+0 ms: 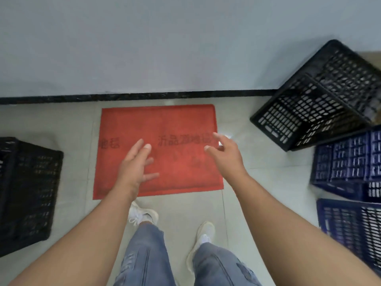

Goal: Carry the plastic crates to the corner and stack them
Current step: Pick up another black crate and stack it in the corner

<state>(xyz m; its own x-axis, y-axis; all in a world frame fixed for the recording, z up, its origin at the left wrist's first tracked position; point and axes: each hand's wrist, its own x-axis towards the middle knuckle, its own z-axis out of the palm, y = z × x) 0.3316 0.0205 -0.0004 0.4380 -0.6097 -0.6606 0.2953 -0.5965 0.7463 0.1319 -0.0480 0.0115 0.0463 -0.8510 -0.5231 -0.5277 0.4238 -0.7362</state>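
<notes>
From the head view, a black crate (26,193) stands on the floor (181,213) at the left, nothing visible inside. At the right a tilted black crate (313,104) leans by the wall (165,48), with two blue crates (348,162) just below it. Between them lies a red mat (158,149) against the baseboard (134,98). The left hand (134,164) and right hand (224,153) hover apart over it, fingers spread, holding nothing.
</notes>
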